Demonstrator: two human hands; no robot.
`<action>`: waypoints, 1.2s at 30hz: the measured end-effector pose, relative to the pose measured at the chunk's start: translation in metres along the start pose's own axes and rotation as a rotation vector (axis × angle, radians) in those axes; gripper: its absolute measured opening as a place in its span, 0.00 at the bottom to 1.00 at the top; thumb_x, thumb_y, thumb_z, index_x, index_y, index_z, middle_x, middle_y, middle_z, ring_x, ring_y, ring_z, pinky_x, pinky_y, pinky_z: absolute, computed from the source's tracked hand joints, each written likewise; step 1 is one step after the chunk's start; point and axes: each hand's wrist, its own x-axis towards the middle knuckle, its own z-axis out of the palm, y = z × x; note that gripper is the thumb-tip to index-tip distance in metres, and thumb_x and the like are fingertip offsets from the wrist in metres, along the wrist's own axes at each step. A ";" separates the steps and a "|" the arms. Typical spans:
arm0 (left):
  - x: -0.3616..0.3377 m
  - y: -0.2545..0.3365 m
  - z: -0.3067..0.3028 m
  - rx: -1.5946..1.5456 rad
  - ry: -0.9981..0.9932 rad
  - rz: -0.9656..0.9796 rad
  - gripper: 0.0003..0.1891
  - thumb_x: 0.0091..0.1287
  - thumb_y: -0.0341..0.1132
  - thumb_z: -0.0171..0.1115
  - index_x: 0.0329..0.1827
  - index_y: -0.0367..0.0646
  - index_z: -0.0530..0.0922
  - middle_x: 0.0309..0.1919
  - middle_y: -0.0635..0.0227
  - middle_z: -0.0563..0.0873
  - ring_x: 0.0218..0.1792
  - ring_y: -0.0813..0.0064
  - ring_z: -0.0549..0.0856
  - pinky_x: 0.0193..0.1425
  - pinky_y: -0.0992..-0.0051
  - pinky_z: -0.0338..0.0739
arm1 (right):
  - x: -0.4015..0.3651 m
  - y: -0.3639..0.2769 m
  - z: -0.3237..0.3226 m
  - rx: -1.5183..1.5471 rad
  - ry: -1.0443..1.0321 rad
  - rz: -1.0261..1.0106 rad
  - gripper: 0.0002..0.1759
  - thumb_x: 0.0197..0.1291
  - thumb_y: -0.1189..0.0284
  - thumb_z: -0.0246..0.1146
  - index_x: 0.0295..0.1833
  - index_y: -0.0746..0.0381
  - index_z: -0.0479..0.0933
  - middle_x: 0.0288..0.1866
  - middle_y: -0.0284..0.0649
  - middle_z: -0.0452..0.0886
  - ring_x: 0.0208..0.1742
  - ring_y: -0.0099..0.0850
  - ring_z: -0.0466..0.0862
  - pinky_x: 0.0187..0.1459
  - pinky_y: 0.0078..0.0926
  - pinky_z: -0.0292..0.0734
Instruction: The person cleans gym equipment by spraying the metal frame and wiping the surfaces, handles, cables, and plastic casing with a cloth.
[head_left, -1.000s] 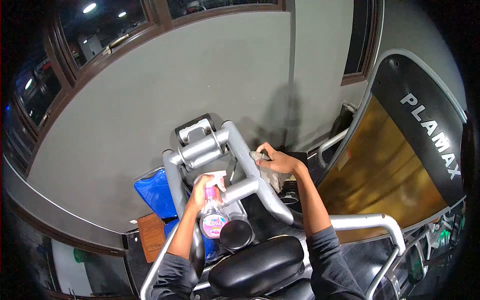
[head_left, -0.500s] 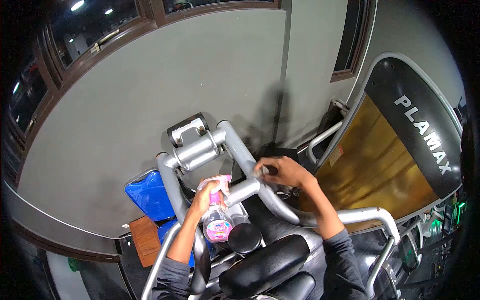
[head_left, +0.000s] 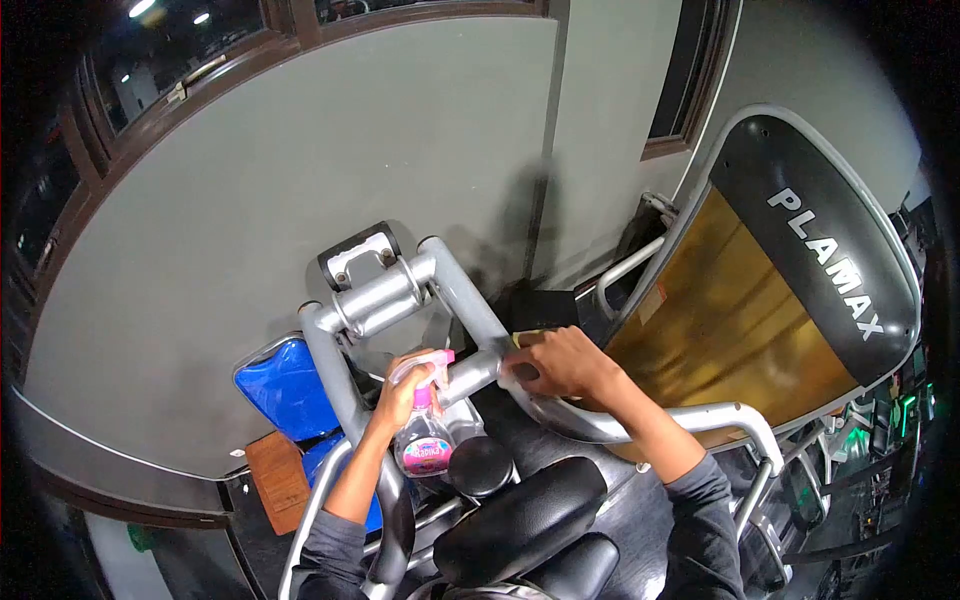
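The right hand (head_left: pixel 568 362) has been shifted down the silver tube (head_left: pixel 467 299), its grip too blurred to tell, while the Rapika spray bottle (head_left: pixel 425 446), lower centre, is clasped by the left hand (head_left: pixel 399 396) and, if swung, could be knocked against the crossbar (head_left: pixel 473 373).

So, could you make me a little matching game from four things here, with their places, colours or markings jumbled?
1. bottle
2. chair
3. panel
4. right hand

A. marked PLAMAX
B. at a silver bar
C. in the left hand
D. blue

Pairs: 1-C, 2-D, 3-A, 4-B
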 end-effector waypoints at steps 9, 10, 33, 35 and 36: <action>0.003 0.002 0.002 -0.019 0.003 -0.006 0.17 0.68 0.40 0.53 0.39 0.30 0.78 0.28 0.60 0.83 0.16 0.69 0.84 0.19 0.73 0.79 | 0.014 -0.023 0.008 -0.257 -0.012 -0.124 0.08 0.58 0.62 0.65 0.39 0.53 0.82 0.43 0.39 0.83 0.36 0.39 0.88 0.33 0.38 0.82; 0.003 0.002 0.002 -0.023 0.002 -0.012 0.17 0.68 0.40 0.53 0.39 0.30 0.78 0.28 0.60 0.83 0.16 0.69 0.84 0.19 0.73 0.79 | 0.012 -0.025 0.010 -0.254 -0.017 -0.121 0.08 0.58 0.62 0.65 0.39 0.53 0.82 0.43 0.39 0.83 0.36 0.39 0.88 0.33 0.38 0.82; 0.002 0.009 0.008 -0.004 0.006 0.042 0.17 0.67 0.41 0.54 0.36 0.32 0.79 0.25 0.61 0.82 0.16 0.68 0.83 0.19 0.73 0.79 | -0.001 0.046 0.029 0.794 -0.055 0.058 0.19 0.62 0.72 0.67 0.60 0.55 0.78 0.49 0.35 0.85 0.50 0.27 0.82 0.55 0.27 0.75; 0.002 0.009 0.009 0.012 0.016 0.045 0.17 0.67 0.41 0.54 0.36 0.31 0.79 0.25 0.61 0.82 0.16 0.68 0.83 0.19 0.73 0.79 | 0.001 0.050 0.040 0.848 -0.061 0.180 0.21 0.62 0.75 0.67 0.61 0.58 0.77 0.48 0.34 0.84 0.50 0.22 0.80 0.55 0.23 0.74; 0.002 0.008 0.009 0.021 0.019 0.048 0.18 0.67 0.42 0.53 0.36 0.31 0.79 0.26 0.61 0.82 0.16 0.68 0.83 0.19 0.72 0.79 | -0.001 0.053 0.046 0.971 -0.071 0.193 0.20 0.62 0.75 0.67 0.60 0.59 0.77 0.47 0.34 0.83 0.50 0.23 0.79 0.56 0.23 0.72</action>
